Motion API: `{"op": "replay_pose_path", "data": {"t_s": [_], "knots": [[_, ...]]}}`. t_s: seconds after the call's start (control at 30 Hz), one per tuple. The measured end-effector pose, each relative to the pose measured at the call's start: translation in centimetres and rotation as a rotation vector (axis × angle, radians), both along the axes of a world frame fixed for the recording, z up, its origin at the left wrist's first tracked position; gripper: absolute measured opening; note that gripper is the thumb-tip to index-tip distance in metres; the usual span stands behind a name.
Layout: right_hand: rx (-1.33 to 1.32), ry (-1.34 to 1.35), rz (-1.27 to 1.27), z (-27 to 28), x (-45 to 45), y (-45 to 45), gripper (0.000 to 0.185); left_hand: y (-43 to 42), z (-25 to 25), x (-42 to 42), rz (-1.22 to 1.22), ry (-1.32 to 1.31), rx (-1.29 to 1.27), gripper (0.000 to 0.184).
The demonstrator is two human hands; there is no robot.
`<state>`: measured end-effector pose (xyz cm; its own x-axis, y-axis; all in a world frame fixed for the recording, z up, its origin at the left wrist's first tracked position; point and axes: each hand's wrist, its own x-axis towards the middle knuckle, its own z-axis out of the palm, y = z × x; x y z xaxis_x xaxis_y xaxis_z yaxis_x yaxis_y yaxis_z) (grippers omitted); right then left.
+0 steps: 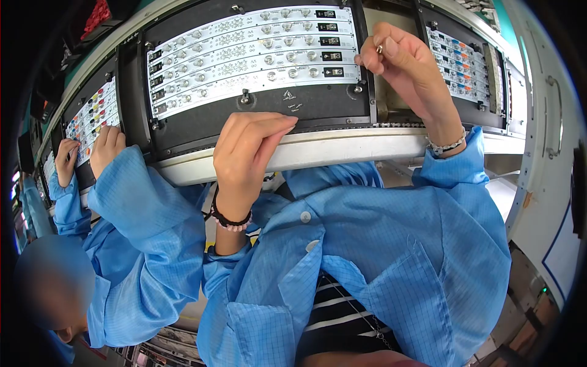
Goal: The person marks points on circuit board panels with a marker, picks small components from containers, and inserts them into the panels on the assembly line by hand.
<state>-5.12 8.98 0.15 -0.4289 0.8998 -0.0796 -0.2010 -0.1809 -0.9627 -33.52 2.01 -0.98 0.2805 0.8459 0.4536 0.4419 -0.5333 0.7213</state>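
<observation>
A black tray holds several long white circuit boards with clear round parts and black connectors. My left hand is over the tray's front edge, fingers pressed together near some small pale pieces on the black surface; what it pinches, if anything, is hidden. At the tray's right side my right hand is raised, with a small metallic part pinched between thumb and fingers.
On the left a co-worker in a blue smock has both hands at another tray with coloured parts. A further board tray lies to the right. A white rail runs along the front, and a white cabinet door stands far right.
</observation>
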Motion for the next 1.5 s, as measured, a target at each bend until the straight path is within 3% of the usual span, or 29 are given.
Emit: {"op": "replay_pose_path", "data": {"t_s": [0.13, 0.27, 0.37, 0.6, 1.1, 1.5], "knots": [[-0.154, 0.048, 0.012, -0.2, 0.9, 1.1, 0.021, 0.1, -0.4, -0.1, -0.03, -0.052, 0.002, 0.02], [0.363, -0.577, -0.268, -0.5, -0.8, 2.1, 0.016, 0.2, -0.4, -0.2, -0.049, -0.081, -0.004, 0.019], [0.391, -0.875, -0.216, 1.0, -3.5, 1.9, 0.008, 0.4, -0.2, -0.5, -0.056, -0.076, 0.017, 0.02], [0.588, -0.899, -0.272, -0.3, -4.6, 2.2, 0.012, 0.3, -0.4, -0.9, -0.057, -0.099, 0.033, 0.022], [0.634, -1.131, -0.324, -1.1, -5.0, 1.6, 0.015, 0.0, -0.8, -1.5, -0.012, -0.171, -0.035, 0.025], [1.174, -1.365, -0.269, 1.7, -5.8, 0.7, 0.009, 0.0, -1.2, -3.2, -0.005, -0.522, -0.307, 0.018]]}}
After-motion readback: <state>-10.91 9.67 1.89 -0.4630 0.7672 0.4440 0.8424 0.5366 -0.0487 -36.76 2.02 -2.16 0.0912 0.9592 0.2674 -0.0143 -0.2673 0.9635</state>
